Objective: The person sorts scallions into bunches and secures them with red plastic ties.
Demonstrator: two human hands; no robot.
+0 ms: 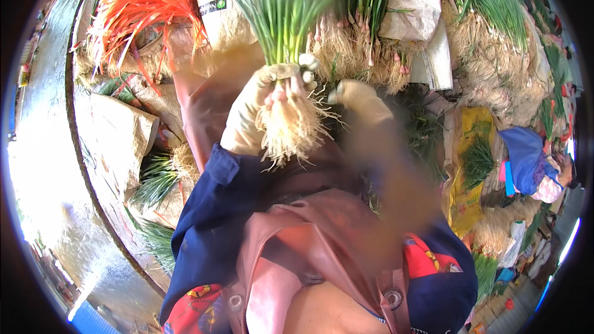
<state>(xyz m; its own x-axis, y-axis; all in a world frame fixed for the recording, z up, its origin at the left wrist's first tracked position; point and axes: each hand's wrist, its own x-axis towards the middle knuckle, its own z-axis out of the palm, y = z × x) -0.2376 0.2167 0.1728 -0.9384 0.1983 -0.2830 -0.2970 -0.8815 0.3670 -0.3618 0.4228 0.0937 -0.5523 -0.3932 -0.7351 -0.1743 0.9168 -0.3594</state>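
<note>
My left hand (247, 114), in a pale work glove, is closed around a bunch of green onions (288, 43) in front of my chest. The leaves point away from me, and the whitish bulbs and tangled roots (291, 125) hang below the fingers toward me. Just right of the roots is my right hand (357, 98), also gloved. Its fingers are smeared by motion, so I cannot see whether they grip anything. A brownish-red apron (297, 210) covers my front.
Orange-red plastic strips (145, 6) lie at the far left. More rooted onion bunches (365, 37) are spread beyond my hands and in a large pile (495, 55) at far right. A yellow sack (467, 173) lies to the right. Smaller onion bundles (154, 179) rest at left.
</note>
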